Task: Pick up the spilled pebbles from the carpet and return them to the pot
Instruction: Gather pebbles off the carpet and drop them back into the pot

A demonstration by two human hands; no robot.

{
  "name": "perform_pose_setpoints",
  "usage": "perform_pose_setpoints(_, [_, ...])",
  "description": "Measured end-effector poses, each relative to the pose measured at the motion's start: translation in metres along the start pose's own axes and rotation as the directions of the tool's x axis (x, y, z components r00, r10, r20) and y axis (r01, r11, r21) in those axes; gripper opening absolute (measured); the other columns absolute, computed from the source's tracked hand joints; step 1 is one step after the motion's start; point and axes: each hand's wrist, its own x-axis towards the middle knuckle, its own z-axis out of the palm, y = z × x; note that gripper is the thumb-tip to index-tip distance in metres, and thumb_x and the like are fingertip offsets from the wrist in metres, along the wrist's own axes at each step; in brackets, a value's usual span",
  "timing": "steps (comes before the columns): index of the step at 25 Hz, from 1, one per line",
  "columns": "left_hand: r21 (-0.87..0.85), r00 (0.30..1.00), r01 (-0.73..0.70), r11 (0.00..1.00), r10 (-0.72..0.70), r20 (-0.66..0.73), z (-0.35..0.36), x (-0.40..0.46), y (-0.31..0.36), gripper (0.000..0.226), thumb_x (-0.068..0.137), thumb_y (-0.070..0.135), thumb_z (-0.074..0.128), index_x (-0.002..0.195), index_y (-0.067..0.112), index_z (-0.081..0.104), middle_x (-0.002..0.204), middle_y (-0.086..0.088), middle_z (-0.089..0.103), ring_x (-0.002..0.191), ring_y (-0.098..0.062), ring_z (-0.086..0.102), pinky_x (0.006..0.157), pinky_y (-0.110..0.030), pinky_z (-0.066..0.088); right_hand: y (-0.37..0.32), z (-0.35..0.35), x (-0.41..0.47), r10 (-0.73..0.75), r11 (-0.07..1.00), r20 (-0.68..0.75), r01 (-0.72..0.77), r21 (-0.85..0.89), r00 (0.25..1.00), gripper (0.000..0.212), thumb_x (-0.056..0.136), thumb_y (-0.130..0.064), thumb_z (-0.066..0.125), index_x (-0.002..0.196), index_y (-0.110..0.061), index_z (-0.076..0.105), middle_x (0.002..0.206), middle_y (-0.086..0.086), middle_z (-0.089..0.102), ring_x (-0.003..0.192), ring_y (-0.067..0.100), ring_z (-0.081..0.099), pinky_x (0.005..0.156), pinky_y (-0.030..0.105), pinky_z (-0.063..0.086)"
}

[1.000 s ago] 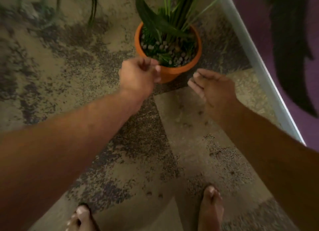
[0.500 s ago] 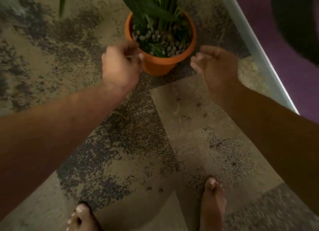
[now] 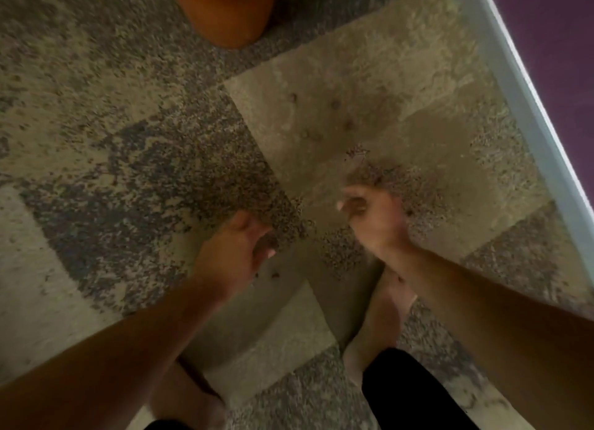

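Pebbles lie scattered as small dark specks on the pale patch of carpet, between my hands and the orange pot at the top edge, well apart from it. My left hand hangs low with fingers loosely curled; my right hand looks curled too, though motion blur means I cannot tell whether either holds anything. I judge I am reaching for the next pickup. I would lower slowly, pinch each pebble between thumb and forefinger, gather several into one palm, then carry them over the pot's rim before letting go.
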Motion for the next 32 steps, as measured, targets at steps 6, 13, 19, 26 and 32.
perform_pose_setpoints(6, [0.217, 0.977, -0.185, 0.959, 0.155, 0.147, 0.037, -0.034, -0.012, 0.052, 0.071, 0.034, 0.078, 0.118, 0.021, 0.058, 0.100, -0.007, 0.056, 0.086, -0.025, 0.056, 0.062, -0.036, 0.057, 0.004, 0.058, -0.058, -0.211, 0.919, 0.372, 0.313, -0.239, 0.904, 0.037, 0.093, -0.022, 0.058, 0.130, -0.021, 0.054, 0.131, 0.005, 0.054, 0.111, 0.025, 0.058, 0.093, 0.037, 0.051])
perform_pose_setpoints(13, [0.105, 0.967, -0.250, 0.963, 0.243, 0.077, 0.047, -0.041, -0.026, 0.028, 0.066, -0.002, 0.079, 0.084, 0.013, 0.064, 0.081, -0.006, 0.058, 0.068, -0.025, 0.061, 0.059, -0.029, 0.053, 0.001, 0.108, -0.084, -0.294, 0.833, 0.470, 0.464, -0.302, 0.832, 0.033, 0.090, -0.008, 0.036, 0.111, -0.003, 0.061, 0.112, 0.020, 0.054, 0.104, 0.039, 0.055, 0.077, 0.050, 0.056])
perform_pose_setpoints(19, [0.045, 0.987, -0.163, 0.986, 0.162, 0.015, 0.025, -0.012, -0.009, 0.014, 0.087, 0.018, 0.058, 0.098, 0.016, 0.067, 0.092, -0.007, 0.063, 0.070, -0.024, 0.063, 0.058, -0.031, 0.054, 0.015, 0.074, -0.056, -0.224, 0.929, 0.296, 0.295, -0.222, 0.929, 0.025, 0.095, -0.021, 0.051, 0.119, -0.019, 0.055, 0.118, 0.008, 0.055, 0.101, 0.028, 0.058, 0.079, 0.034, 0.052])
perform_pose_setpoints(26, [0.075, 0.965, -0.205, 0.976, 0.215, -0.149, -0.006, 0.090, 0.064, 0.014, 0.088, 0.013, 0.062, 0.100, 0.012, 0.068, 0.096, -0.009, 0.063, 0.084, -0.020, 0.057, 0.070, -0.025, 0.040, 0.082, -0.025, 0.001, 0.068, 0.998, -0.369, -0.067, 0.015, 0.927, 0.014, 0.089, -0.016, 0.061, 0.101, -0.012, 0.069, 0.092, 0.004, 0.069, 0.083, 0.020, 0.063, 0.069, 0.021, 0.042])
perform_pose_setpoints(32, [-0.036, 0.935, -0.031, 0.999, 0.016, -0.355, -0.019, 0.173, 0.084, 0.016, 0.085, 0.008, 0.063, 0.099, 0.011, 0.069, 0.106, -0.014, 0.065, 0.100, -0.029, 0.058, 0.078, -0.026, 0.041, 0.112, -0.039, 0.014, 0.025, 0.987, -0.305, -0.071, -0.142, 0.952, 0.016, 0.084, -0.007, 0.065, 0.100, -0.011, 0.069, 0.102, 0.015, 0.064, 0.090, 0.029, 0.059, 0.075, 0.028, 0.045])
